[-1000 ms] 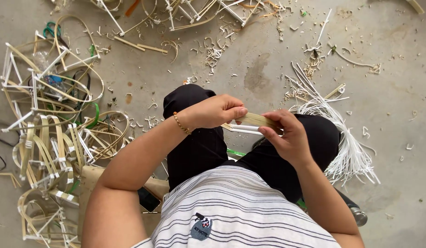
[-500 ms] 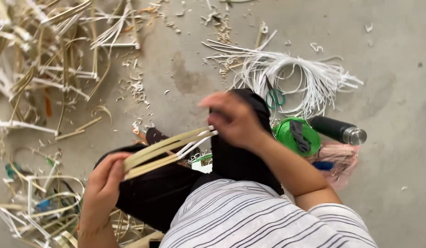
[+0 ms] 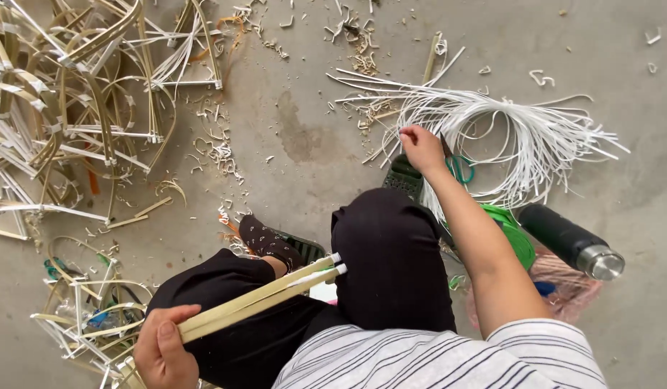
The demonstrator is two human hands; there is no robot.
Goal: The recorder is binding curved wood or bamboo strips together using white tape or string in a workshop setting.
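A seated person in dark trousers and a striped shirt works over a concrete floor (image 3: 290, 137) littered with shavings, the two hands well apart. The left hand (image 3: 164, 351), at the near left, is closed around one end of a bundle of bamboo strips (image 3: 265, 297), whose long axis runs from that grip up and to the right across the lap, its white-tipped ends lying free just beside the right knee. The right hand (image 3: 422, 148) is stretched out to the far right, fingers bent down onto the near-left edge of a loose coil of white strips (image 3: 520, 137) that sprawls on the floor; whether the fingers have actually pinched a strand cannot be told from this view. The coil lies forward and to the right of the body, so the right hand is on it while the left is a long way off. Green-handled scissors (image 3: 460, 169) lie just beside the right wrist, inside the coil's near edge. Nearer the body sit a green round object (image 3: 517, 238) and a dark flask with a metal end (image 3: 571, 241). A heap of bent bamboo frames (image 3: 81, 108) fills the far left.
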